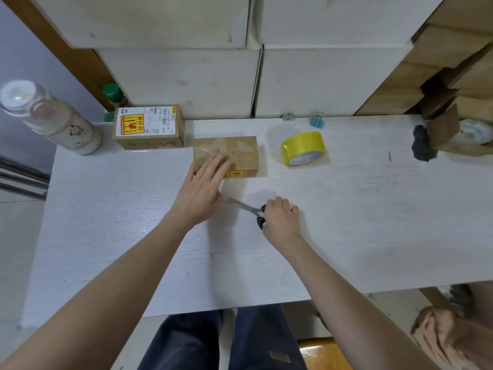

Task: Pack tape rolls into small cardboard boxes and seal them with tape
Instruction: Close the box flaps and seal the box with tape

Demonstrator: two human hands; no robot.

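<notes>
Fingers of left hand (201, 189) straight, flat on taped cardboard box (234, 153); right hand (280, 217) fingers curled around scissors (246, 208).

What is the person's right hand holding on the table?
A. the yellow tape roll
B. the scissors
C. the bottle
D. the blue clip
B: the right hand is curled around the black handles of the scissors, whose blades lie on the white table; the yellow tape roll sits apart, untouched, while the left hand lies flat on the small box.
</notes>
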